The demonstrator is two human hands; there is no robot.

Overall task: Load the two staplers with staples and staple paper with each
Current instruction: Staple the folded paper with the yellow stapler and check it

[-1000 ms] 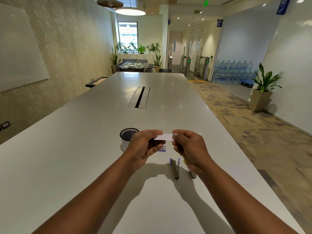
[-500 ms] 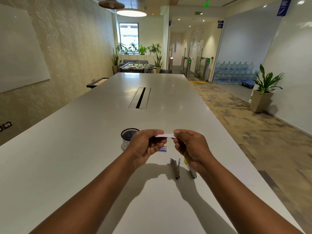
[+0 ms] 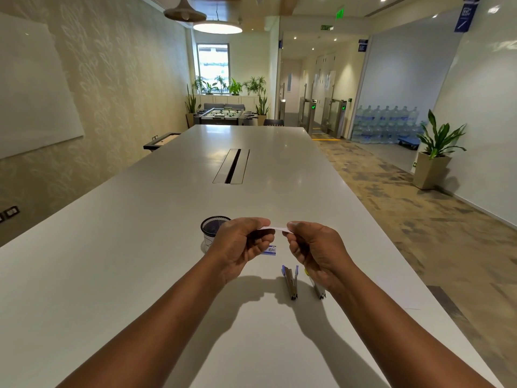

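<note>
White table point(image 3: 140, 275) runs down an office room. Above it, left hand point(image 3: 240, 245) and right hand point(image 3: 313, 247) pinch opposite ends of a paper strip point(image 3: 275, 227). Two staplers point(image 3: 291, 282) lie at 6 o'clock below it; mesh cup point(image 3: 211, 228) at 9.

The table point(image 3: 140, 261) is plain off-white. The mesh pen cup point(image 3: 214, 226) is black. One stapler point(image 3: 290, 281) has blue tips, the other point(image 3: 317, 289) a yellow-green tip. The paper strip point(image 3: 275, 228) is white.
</note>
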